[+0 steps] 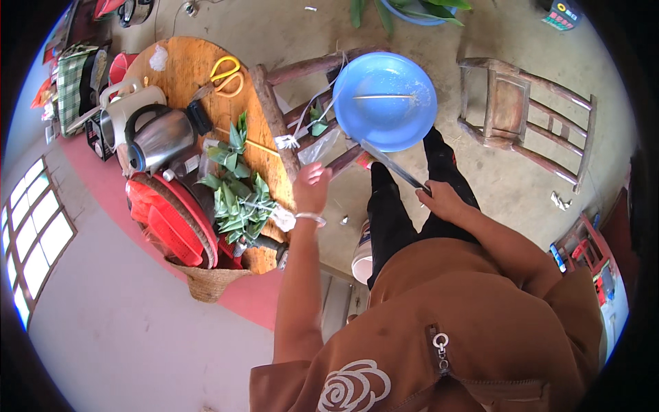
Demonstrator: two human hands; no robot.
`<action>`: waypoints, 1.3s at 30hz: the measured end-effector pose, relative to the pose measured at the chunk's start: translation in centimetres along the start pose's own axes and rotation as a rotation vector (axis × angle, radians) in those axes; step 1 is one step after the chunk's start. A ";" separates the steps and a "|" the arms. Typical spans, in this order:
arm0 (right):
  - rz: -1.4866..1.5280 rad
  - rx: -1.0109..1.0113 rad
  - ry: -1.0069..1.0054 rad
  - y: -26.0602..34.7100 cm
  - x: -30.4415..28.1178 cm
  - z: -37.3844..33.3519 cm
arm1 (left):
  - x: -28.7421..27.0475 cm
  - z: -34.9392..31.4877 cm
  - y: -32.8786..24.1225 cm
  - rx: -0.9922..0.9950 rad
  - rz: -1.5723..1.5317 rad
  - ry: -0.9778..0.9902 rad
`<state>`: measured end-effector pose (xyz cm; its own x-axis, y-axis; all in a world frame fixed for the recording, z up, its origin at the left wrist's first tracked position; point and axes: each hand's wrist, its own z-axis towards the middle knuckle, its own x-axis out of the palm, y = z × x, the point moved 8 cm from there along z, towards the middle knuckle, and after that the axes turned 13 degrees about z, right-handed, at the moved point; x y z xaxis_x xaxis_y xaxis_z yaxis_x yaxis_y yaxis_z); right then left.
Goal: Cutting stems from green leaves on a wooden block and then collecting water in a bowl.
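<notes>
My right hand [443,199] is closed round the end of a long, narrow metal knife [395,165], its blade slanting up and left toward the basin. A blue plastic basin [350,127] rests on a wooden chair in front of my legs; a thin pale stick [384,97] and white specks lie in it. My left hand [312,182], slightly blurred, is raised beside the chair's wooden post, fingers loosely bent and apart, with nothing seen in it. White strings [288,141] hang from the chair, near a small green leaf piece [318,118]. Green leaf-wrapped bundles [240,199] lie piled on the table to my left.
The round wooden table [185,58] also carries yellow-handled scissors [226,75], a steel kettle [161,137] and red plastic baskets [168,220]. Another wooden chair [508,103] stands to the right. A white bucket [362,257] sits by my left leg. Leaves fill another blue basin [419,17] at the far side.
</notes>
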<state>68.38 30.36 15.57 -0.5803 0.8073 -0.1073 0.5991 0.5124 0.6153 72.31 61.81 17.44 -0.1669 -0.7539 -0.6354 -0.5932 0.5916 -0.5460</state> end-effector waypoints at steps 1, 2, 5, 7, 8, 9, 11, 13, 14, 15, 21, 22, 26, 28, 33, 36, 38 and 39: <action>-0.010 -0.012 0.007 0.5 0.1 -0.2 | 2.2 1.5 2.6 -0.120 -0.166 0.049; -0.003 -0.003 -0.012 0.2 -0.2 -0.3 | 4.4 2.7 3.0 -0.326 -0.472 0.054; 0.006 0.036 -0.037 -0.4 -1.1 -0.8 | 8.4 7.0 4.3 -0.688 -0.929 -0.057; -0.011 0.056 -0.059 -1.5 -1.8 -0.8 | 9.9 9.8 5.4 -0.851 -1.080 -0.176; -0.013 0.077 -0.061 -2.1 -2.3 -0.9 | 10.1 10.7 5.5 -0.946 -1.163 -0.286; -0.029 0.077 -0.058 -2.5 -2.9 -0.7 | 10.2 11.0 5.8 -1.041 -1.244 -0.403; -0.020 0.109 -0.081 -3.8 -4.1 -0.6 | 9.9 11.7 4.0 -1.119 -1.182 -0.495; -0.066 0.083 -0.079 -3.6 -5.0 -0.4 | 9.6 12.3 5.6 -1.161 -1.195 -0.609; -0.086 0.079 -0.064 -2.9 -5.2 -0.3 | 9.3 12.6 7.9 -1.106 -1.255 -0.644; -0.107 0.083 -0.057 -2.5 -5.6 -0.3 | 9.1 12.7 9.0 -1.053 -1.312 -0.667; -0.106 0.046 -0.067 0.3 -7.8 -0.5 | 9.1 7.4 6.2 -0.916 -1.028 -0.521; -0.112 0.040 -0.066 1.2 -7.8 -0.8 | 9.1 6.4 5.7 -0.875 -0.993 -0.424; -0.147 -0.042 0.003 5.4 -6.5 -0.9 | 6.9 2.6 6.5 -0.796 -0.817 -0.083; -0.193 -0.089 0.034 7.8 -5.3 -0.6 | 4.5 0.5 7.4 -0.792 -0.713 -0.016; -0.190 -0.334 0.112 12.9 0.0 1.4 | -2.4 -1.1 10.0 -0.628 -0.592 0.001; -0.271 -0.429 0.137 16.7 3.6 2.4 | -6.9 -0.4 8.3 -0.477 -0.302 0.036; -0.321 -0.461 0.155 18.5 6.1 3.2 | -9.4 1.1 7.9 -0.299 0.184 0.058; -0.330 -0.437 0.174 18.8 7.4 3.8 | -9.9 1.4 8.9 -0.302 0.185 0.053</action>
<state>77.45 47.03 23.42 -0.8022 0.5464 -0.2407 0.1090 0.5303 0.8408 69.79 74.98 18.10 -0.3297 -0.6603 -0.6748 -0.7535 0.6146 -0.2332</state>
